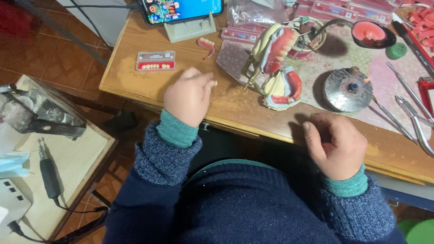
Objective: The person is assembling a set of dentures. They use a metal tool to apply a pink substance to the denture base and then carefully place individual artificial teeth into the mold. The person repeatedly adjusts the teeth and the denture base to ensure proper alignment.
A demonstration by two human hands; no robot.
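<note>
While the left hand (189,96) rested on the tabletop (135,77) w/ fingers curled in, it pinched a small pale tooth-like piece (214,83) at its fingertips, just left of the articulator (275,63). That hinged frame stood open, upper wax denture (279,49) tilted up, lower wax denture (289,86) on its plaster base beneath; both pink rims already carried teeth, though I couldn't tell which gaps were unfilled. The right hand (337,144) sat at the near edge of the tabletop, fingers loosely closed, thumb up; nothing showed in it, tho the palm side was hidden.

A card of artificial teeth (155,61) lay well left of the articulator, apart from the left hand, and a loose partial denture piece (206,45) lay beyond it, near the phone stand (190,29). A small burner (348,89) w/ a tiny flame stood right of the lower model, and metal instruments (409,106) lay further right.

My read: the step in hand was tooth setup, one tooth picked and held ready, not yet seated. The next move, I'd judge, called for bringing that tooth over to the wax rim and turning it the right way round, prob. w/ the right hand taking a warmed instrument to soften the wax first. A fine grip mattered; the piece was tiny and easy to drop.
</note>
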